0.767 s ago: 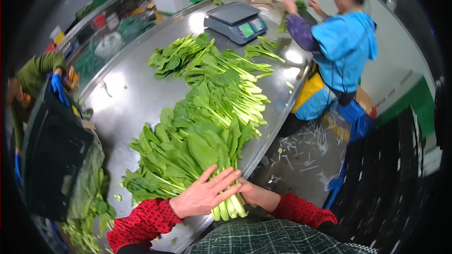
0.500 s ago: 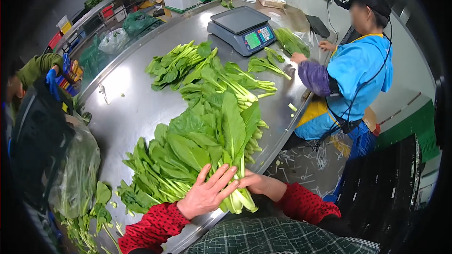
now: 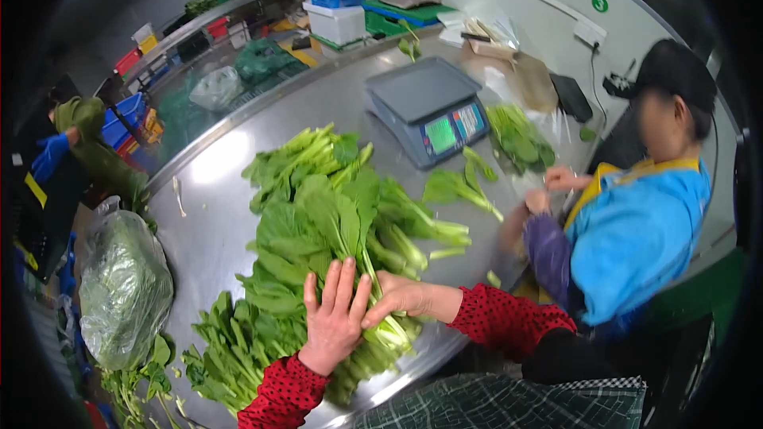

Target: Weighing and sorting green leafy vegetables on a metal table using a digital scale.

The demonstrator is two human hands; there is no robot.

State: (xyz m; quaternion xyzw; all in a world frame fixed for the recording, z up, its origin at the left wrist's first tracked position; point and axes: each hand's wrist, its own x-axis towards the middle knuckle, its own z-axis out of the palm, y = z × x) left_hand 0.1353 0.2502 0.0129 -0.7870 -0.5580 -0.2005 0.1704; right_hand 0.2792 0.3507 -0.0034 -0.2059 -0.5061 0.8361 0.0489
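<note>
Left hand (image 3: 334, 324) lay open over leafy greens (image 3: 338, 214), right hand (image 3: 401, 297) gripped their stalks (image 3: 391, 334): light, even pressure looked best!

One held bunch of greens (image 3: 347, 222) — one scale (image 3: 427, 115), two co-workers (image 3: 640, 246).

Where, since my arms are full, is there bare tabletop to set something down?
Bare metal shows between the bagged greens and the leafy pile, barring scraps, and left of the scale. It's crowded around the left hand and right hand and right of the scale.
</note>
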